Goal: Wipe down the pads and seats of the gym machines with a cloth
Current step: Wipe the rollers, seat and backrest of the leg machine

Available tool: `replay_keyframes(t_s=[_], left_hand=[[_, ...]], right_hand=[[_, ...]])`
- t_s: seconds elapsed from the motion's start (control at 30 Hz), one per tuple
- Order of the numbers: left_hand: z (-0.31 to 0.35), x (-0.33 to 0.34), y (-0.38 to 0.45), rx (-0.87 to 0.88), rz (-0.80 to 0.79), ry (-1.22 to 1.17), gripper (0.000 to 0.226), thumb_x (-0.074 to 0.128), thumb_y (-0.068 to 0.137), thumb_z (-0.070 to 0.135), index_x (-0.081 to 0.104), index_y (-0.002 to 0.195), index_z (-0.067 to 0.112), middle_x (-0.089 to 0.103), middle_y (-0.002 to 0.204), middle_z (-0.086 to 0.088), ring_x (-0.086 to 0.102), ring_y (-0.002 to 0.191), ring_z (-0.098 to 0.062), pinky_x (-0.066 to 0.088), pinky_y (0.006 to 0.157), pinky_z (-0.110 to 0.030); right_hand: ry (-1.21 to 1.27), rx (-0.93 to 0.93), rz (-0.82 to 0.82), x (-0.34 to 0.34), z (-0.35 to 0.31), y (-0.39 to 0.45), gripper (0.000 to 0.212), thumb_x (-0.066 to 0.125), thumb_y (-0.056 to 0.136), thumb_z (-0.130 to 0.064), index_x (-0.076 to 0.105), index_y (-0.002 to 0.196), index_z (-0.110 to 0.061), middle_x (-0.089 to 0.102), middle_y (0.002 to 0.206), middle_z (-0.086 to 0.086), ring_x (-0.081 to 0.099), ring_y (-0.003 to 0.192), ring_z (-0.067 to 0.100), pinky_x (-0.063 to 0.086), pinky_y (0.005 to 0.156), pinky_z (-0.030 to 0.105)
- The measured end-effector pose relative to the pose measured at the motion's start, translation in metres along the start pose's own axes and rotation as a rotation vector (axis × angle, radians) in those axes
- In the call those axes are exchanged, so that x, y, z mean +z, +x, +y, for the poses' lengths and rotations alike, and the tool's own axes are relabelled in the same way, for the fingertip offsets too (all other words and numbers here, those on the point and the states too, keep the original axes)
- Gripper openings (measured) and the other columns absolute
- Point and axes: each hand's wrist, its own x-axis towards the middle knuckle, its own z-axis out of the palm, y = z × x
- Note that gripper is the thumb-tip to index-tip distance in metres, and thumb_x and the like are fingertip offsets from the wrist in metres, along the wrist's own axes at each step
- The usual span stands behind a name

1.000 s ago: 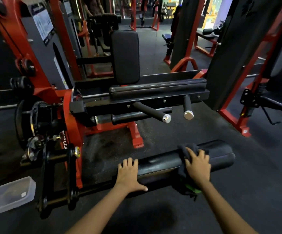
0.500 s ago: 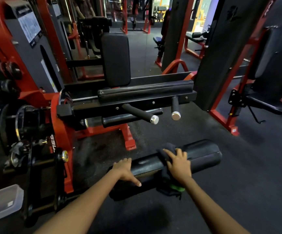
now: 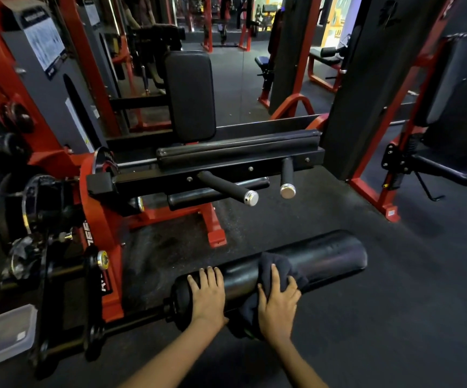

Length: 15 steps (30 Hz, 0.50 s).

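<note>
The fingers (image 3: 273, 275) of the right hand (image 3: 278, 306) lie spread and fairly straight, pressing a dark cloth (image 3: 275, 264) flat against the roller pad (image 3: 324, 259); they do not curl round it. Just to their left, the fingers of the left hand (image 3: 208, 296) also lie straight and together on the bare pad, steadying it near its inner end.

The step in hand looks like wiping this roller pad, with the cloth about midway along it. The next move likely calls for sliding the cloth along the pad under steady pressure while the left hand holds the roller from turning, and for the stretch under the left hand to be covered too.

The pad is a black cylinder lying low over the floor. Its long axis runs from beside the left fingers, where it joins the machine's arm, away to the right and slightly forward, ending in a free rounded end well beyond the right fingers.
</note>
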Motion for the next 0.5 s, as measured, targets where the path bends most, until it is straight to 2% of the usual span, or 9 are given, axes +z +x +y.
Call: replay_keyframes(t_s=[0.07, 0.13, 0.23, 0.3, 0.37, 0.43, 0.5], left_hand=[[-0.003, 0.000, 0.001, 0.014, 0.011, 0.014, 0.120, 0.070, 0.072, 0.059, -0.003, 0.149, 0.001, 0.009, 0.157, -0.017, 0.009, 0.144, -0.035, 0.011, 0.114, -0.059], [-0.007, -0.001, 0.001, 0.036, 0.009, 0.032, 0.122, 0.070, 0.071, 0.061, -0.002, 0.149, 0.001, 0.009, 0.157, -0.017, 0.010, 0.144, -0.035, 0.013, 0.114, -0.058], [-0.007, -0.006, 0.002, 0.053, 0.002, 0.012, 0.120, 0.069, 0.070, 0.064, 0.003, 0.149, 0.003, 0.015, 0.154, -0.017, 0.016, 0.141, -0.036, 0.017, 0.114, -0.056], [-0.005, -0.014, 0.007, 0.057, -0.009, -0.017, 0.118, 0.069, 0.067, 0.068, 0.010, 0.147, 0.003, 0.023, 0.148, -0.016, 0.025, 0.136, -0.035, 0.021, 0.113, -0.054], [-0.005, -0.025, 0.016, 0.078, -0.041, 0.010, 0.121, 0.069, 0.063, 0.071, 0.013, 0.146, 0.003, 0.024, 0.147, -0.017, 0.028, 0.133, -0.036, 0.022, 0.113, -0.052], [-0.003, -0.034, 0.028, 0.116, -0.118, 0.011, 0.129, 0.070, 0.061, 0.072, 0.005, 0.149, 0.002, 0.014, 0.154, -0.017, 0.021, 0.139, -0.037, 0.014, 0.115, -0.054], [0.000, -0.033, 0.041, 0.149, -0.164, -0.096, 0.128, 0.072, 0.065, 0.065, 0.000, 0.150, 0.003, 0.006, 0.157, -0.014, 0.016, 0.143, -0.034, 0.007, 0.116, -0.056]], right_hand=[[0.017, -0.083, 0.033, -0.006, 0.019, 0.014, 0.055, 0.066, 0.080, -0.022, 0.051, 0.133, -0.018, 0.046, 0.123, 0.026, 0.050, 0.096, 0.045, 0.050, 0.075, 0.053], [0.029, -0.069, 0.078, -0.024, 0.039, 0.039, 0.052, 0.063, 0.083, -0.020, 0.051, 0.134, -0.018, 0.044, 0.124, 0.028, 0.047, 0.100, 0.048, 0.048, 0.079, 0.054], [0.077, 0.272, 0.134, -0.055, 0.062, 0.092, 0.051, 0.052, 0.095, -0.027, 0.038, 0.144, -0.026, 0.027, 0.141, 0.024, 0.030, 0.124, 0.046, 0.037, 0.097, 0.059], [0.069, 0.408, 0.143, -0.066, 0.070, 0.114, 0.050, 0.047, 0.097, -0.033, 0.033, 0.145, -0.029, 0.022, 0.144, 0.023, 0.025, 0.129, 0.044, 0.034, 0.101, 0.060], [-0.038, 0.361, 0.114, -0.064, 0.056, 0.115, 0.050, 0.047, 0.096, -0.038, 0.036, 0.144, -0.030, 0.028, 0.139, 0.021, 0.029, 0.126, 0.042, 0.036, 0.097, 0.058], [-0.151, 0.208, 0.045, -0.045, 0.024, 0.095, 0.047, 0.049, 0.093, -0.044, 0.044, 0.139, -0.033, 0.038, 0.132, 0.016, 0.038, 0.119, 0.038, 0.040, 0.091, 0.052], [-0.178, 0.013, -0.028, -0.022, -0.014, 0.059, 0.040, 0.053, 0.087, -0.045, 0.060, 0.124, -0.032, 0.053, 0.120, 0.014, 0.051, 0.104, 0.035, 0.046, 0.079, 0.048]])
